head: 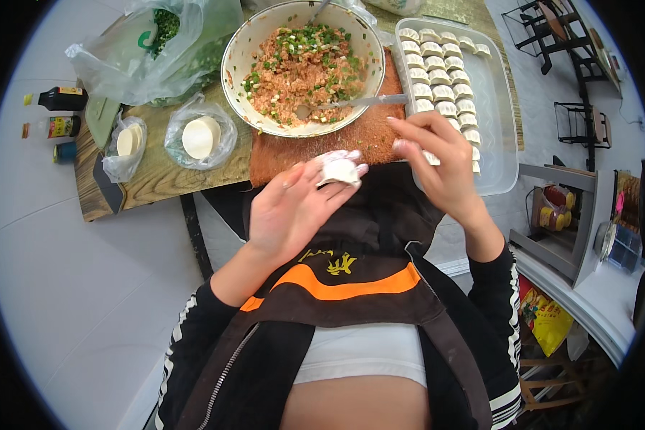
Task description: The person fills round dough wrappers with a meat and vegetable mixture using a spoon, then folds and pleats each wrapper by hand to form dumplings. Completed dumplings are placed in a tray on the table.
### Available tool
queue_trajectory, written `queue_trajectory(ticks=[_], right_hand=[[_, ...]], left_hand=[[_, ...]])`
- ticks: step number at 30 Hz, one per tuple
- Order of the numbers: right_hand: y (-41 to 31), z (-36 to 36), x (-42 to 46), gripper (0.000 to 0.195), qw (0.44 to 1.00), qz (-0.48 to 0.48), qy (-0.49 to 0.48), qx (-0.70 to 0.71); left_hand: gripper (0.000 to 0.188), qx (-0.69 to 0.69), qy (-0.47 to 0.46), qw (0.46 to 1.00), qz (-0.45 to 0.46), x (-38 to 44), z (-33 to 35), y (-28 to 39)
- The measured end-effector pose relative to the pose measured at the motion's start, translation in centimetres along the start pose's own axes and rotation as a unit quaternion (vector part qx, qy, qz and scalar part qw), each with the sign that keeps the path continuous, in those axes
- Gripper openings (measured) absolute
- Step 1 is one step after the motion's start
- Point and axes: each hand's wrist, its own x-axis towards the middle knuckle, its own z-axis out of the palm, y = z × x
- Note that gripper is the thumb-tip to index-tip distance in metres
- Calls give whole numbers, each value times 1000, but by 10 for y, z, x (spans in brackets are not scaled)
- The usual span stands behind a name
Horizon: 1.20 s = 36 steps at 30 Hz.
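On the fingers of my left hand (303, 201) lies a folded dumpling (338, 172), palm turned up. My right hand (438, 158) is raised to the right, beside the plastic tray, with nothing visible between its fingers. Rows of pleated dumplings (439, 77) fill the left part of that clear plastic tray (497, 166). Behind my hands stands an enamel bowl (231, 88) of minced filling with chopped scallions (295, 70); a spoon (376, 100) rests in it, its handle over the rim. To the left, a stack of round dumpling wrappers (200, 137) sits in a plastic bag.
A second, smaller wrapper stack (129, 141) lies in a bag near the left table edge. Behind it is a large plastic bag (123, 64) of chopped greens. An orange-brown cloth (301, 156) lies under the bowl. Bottles (62, 99) stand beyond the table's left end.
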Motion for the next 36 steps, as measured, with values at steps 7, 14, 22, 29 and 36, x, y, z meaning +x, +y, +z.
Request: queue_trajectory(ticks=[7, 14, 22, 29, 36], right_hand=[[44, 41, 20, 45, 946, -20, -166, -279], [77, 52, 39, 35, 925, -104, -137, -340], [62, 31, 34, 13, 949, -64, -97, -294], [-4, 23, -13, 18, 998, -36, -34, 42], [5, 4, -49, 20, 997, -73, -3, -33]], left_hand=[[69, -15, 64, 998, 1, -12, -26, 5], [68, -40, 46, 998, -7, -5, -27, 3], [68, -39, -3, 999, -13, 14, -20, -5], [58, -76, 0, 997, -13, 28, -13, -27], [51, -42, -20, 995, -84, 44, -5, -48]])
